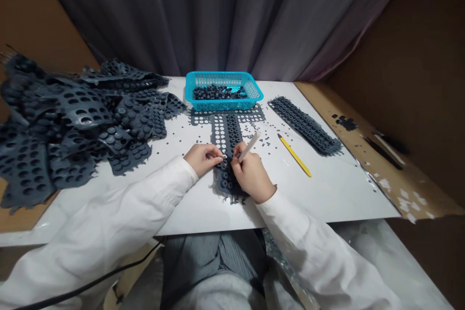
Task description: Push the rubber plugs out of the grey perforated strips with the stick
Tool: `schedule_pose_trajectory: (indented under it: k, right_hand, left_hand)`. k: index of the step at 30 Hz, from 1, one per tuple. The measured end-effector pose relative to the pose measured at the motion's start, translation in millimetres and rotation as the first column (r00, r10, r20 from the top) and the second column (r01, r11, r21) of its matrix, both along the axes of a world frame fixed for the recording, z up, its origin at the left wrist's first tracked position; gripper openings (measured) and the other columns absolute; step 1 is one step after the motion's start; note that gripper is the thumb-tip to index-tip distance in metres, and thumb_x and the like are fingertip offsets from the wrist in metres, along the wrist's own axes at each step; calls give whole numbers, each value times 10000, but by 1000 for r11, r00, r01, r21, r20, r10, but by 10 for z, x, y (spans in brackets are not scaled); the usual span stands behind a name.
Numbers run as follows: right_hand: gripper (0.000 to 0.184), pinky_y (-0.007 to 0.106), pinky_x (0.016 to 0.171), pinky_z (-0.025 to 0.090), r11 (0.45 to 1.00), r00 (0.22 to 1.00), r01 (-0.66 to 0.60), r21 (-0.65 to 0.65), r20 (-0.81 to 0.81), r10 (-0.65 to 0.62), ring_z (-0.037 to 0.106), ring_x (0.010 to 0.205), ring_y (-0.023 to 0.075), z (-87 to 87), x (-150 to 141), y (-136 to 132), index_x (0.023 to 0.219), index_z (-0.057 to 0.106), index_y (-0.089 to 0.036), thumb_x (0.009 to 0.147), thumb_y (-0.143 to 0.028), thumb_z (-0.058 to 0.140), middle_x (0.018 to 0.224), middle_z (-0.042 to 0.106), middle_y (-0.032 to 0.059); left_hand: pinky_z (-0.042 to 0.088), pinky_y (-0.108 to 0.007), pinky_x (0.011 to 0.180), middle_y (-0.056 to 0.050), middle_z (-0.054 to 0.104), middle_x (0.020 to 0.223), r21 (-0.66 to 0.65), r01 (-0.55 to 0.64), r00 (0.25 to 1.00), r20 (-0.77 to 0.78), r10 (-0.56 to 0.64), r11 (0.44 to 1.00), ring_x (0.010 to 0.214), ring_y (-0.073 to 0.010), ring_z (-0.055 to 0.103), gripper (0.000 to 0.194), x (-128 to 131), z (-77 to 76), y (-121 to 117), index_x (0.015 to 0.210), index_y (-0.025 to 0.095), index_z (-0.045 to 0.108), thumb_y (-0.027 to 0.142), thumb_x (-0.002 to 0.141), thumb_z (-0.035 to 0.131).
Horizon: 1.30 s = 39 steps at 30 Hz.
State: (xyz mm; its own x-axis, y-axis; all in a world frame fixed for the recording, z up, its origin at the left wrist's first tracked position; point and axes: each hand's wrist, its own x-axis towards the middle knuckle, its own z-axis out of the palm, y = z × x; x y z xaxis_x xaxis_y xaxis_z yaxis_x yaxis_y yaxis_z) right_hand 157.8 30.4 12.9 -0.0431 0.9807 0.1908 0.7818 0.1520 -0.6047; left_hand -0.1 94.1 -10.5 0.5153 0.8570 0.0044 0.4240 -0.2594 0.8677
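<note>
Left hand [202, 160] pinches the rubber sheet [225, 131], which seems light and soft, by a button [224, 157]; right hand [251, 170] grasps a white stick [250, 146].

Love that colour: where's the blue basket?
In the head view, the blue basket sits at the table's far edge, dark rubber sheets to its left, a rubber strip to its right.

A grey pleated curtain [181, 14] hangs ahead of you, brown side panels [410, 58] flank it, and a white tabletop [327, 193] stretches below.
</note>
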Motion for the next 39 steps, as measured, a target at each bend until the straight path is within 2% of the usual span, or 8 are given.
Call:
schedule_pose_trajectory:
  k: [3,6,9,15,19,23,30,39]
  right_hand:
    - [140,269,597,367,1000,1000,0,3,-6,0,525,582,181,-9,5,-8,887,460,-191,793,-147,366,662,547,17]
    - [142,271,610,374,1000,1000,4,-5,-25,-4,531,589,180,-12,10,-14,882,462,-193,787,-140,371,672,554,18]
    - [126,268,610,372,1000,998,3,-2,-67,-4,530,589,174,-10,23,-14,867,459,-200,788,-143,379,668,552,10]
    - [30,229,534,362,997,944,-16,-79,-330,-11,503,499,132,-39,102,-21,815,440,-217,832,-241,436,551,510,-43]
    - [98,206,481,355,993,834,47,-106,-544,-97,491,455,112,-79,144,-42,834,424,-223,843,-306,475,520,501,-66]
    - [123,199,466,351,991,761,84,-100,-636,-129,477,451,98,-101,147,-66,827,426,-221,837,-318,501,534,494,-68]
    - [121,194,443,345,988,738,127,-88,-657,-153,462,453,92,-90,160,-101,832,429,-227,843,-306,520,544,471,-70]
    - [118,187,456,355,991,752,129,-46,-647,-128,475,471,81,-98,162,-110,829,441,-218,848,-286,535,553,488,-69]
  left_hand:
    - [360,-195,497,10,575,577,6,-3,1000,-13,3,1000,512,-83,452,172,4,1,0,744,119,641,279,694,599]
    - [325,-192,471,26,551,549,-14,-57,998,17,58,998,482,-78,414,167,-4,-6,25,738,129,624,284,682,598]
    - [344,-205,487,17,573,575,-115,-125,985,107,137,985,493,-83,437,201,-24,-18,68,732,131,596,316,657,621]
    - [435,-253,618,-12,630,674,-326,-75,947,273,170,942,619,-117,557,343,-73,19,78,811,131,617,373,591,721]
    - [436,-242,592,-38,669,728,-486,-41,932,297,209,873,605,-112,562,435,-105,81,34,882,134,633,397,560,762]
    - [366,-199,470,-40,675,719,-599,11,914,331,235,800,476,-58,472,503,-115,86,-3,944,139,630,424,555,771]
    - [330,-160,408,-48,684,681,-745,117,854,413,316,657,433,-42,475,538,-94,72,-37,891,128,620,428,488,814]
    - [385,-133,399,-49,690,626,-825,175,789,444,424,538,416,-46,514,450,-101,138,-78,782,113,588,348,492,839]
